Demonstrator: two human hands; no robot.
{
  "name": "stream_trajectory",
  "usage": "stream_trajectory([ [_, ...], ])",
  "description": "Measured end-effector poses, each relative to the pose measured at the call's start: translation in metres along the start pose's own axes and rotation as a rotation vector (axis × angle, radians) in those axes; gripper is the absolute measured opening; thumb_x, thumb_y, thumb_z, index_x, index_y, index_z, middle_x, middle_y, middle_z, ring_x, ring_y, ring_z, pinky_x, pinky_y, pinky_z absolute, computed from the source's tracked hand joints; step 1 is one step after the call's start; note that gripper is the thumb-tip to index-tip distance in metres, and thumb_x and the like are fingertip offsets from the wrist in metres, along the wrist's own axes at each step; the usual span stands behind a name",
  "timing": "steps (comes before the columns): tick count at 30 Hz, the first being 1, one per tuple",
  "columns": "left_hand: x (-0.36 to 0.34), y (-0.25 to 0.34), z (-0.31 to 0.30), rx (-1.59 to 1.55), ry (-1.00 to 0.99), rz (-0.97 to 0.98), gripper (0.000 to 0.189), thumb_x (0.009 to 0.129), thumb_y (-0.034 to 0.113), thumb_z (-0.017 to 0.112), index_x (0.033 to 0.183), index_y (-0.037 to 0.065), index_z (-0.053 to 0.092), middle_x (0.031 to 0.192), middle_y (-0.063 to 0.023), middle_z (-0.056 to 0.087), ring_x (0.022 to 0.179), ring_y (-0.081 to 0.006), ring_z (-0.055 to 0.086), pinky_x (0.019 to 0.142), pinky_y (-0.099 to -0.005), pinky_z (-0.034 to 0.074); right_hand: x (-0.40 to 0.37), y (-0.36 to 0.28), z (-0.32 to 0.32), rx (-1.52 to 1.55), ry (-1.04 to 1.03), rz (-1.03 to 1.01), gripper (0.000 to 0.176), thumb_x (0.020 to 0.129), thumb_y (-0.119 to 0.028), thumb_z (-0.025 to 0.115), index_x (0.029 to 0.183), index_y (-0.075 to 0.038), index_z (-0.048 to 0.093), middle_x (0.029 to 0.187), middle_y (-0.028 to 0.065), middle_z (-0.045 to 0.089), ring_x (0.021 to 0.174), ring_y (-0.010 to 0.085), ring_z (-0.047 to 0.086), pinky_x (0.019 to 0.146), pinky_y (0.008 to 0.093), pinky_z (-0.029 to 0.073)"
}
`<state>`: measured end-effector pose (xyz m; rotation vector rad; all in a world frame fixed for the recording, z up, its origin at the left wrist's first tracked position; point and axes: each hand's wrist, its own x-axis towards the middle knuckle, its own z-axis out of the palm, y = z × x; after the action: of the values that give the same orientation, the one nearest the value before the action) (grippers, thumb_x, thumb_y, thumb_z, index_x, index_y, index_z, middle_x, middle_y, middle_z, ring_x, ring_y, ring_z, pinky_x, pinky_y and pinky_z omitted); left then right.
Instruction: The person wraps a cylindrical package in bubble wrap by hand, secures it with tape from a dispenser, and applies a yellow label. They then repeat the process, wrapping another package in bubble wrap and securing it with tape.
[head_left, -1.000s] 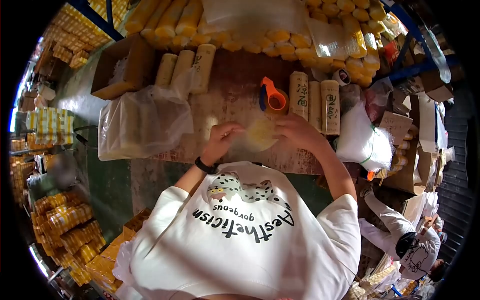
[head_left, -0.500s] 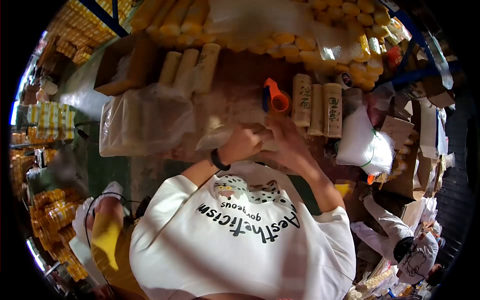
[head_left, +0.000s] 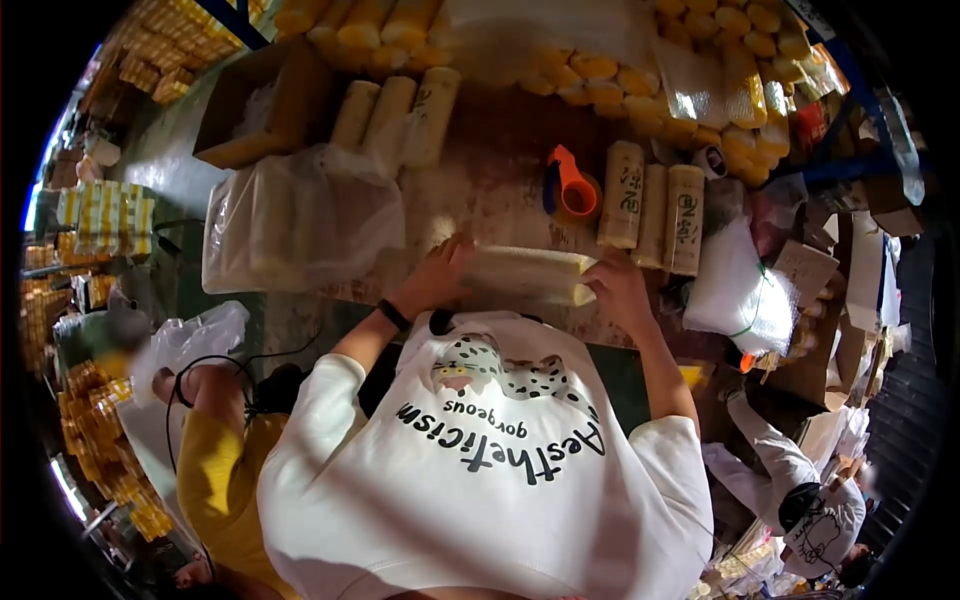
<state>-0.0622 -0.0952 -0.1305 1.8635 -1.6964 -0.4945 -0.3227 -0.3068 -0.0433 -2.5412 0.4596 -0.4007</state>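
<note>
A pair of pale yellowish rolls in clear plastic wrap point(head_left: 525, 268) lies crosswise on the table in front of my chest. My left hand point(head_left: 442, 272), with a black band at the wrist, grips the left end. My right hand point(head_left: 618, 284) is closed at the right end, its fingers against the roll ends. Behind the rolls stands an orange tape dispenser point(head_left: 574, 187). Just right of it are several pale rolls with green handwriting point(head_left: 622, 195). To the left of my left hand, a large clear plastic bag point(head_left: 310, 222) covers more pale rolls.
Further back are an open cardboard box point(head_left: 240, 145), more upright rolls point(head_left: 433, 118) and stacked yellow-ended rolls point(head_left: 595, 67). A bubble-wrapped bundle point(head_left: 740, 290) sits at the right. A person in yellow point(head_left: 225, 470) is at the left, another person in white point(head_left: 820, 520) at the lower right.
My hands, close together before, have moved apart to opposite ends of the wrapped rolls. More of the rolls shows between them. The view has shifted slightly.
</note>
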Motion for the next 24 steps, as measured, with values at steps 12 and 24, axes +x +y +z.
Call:
stream_trajectory([
  [12,-0.022,-0.032,0.044,0.152,-0.101,0.339,0.043,0.072,0.015,0.06,0.113,0.007,0.053,0.112,-0.0096,0.054,0.095,-0.0284,0.058,0.078,-0.0361,0.051,-0.095,0.092,0.047,0.151,-0.03,0.547,0.014,0.071,-0.003,0.067,0.084,-0.005,0.065,0.087,0.0106,0.065,0.086,0.0272,0.063,0.073,0.0331,0.052],
  [24,-0.006,0.004,0.019,0.084,-0.019,0.327,0.023,0.065,0.008,0.066,0.088,0.008,0.062,0.09,-0.0081,0.06,0.086,-0.0272,0.059,0.075,-0.0369,0.051,-0.056,-0.001,0.057,-0.385,-0.008,-0.248,0.027,0.073,-0.016,0.064,0.099,-0.008,0.062,0.111,0.0106,0.057,0.113,0.0262,0.049,0.099,0.0541,0.038],
])
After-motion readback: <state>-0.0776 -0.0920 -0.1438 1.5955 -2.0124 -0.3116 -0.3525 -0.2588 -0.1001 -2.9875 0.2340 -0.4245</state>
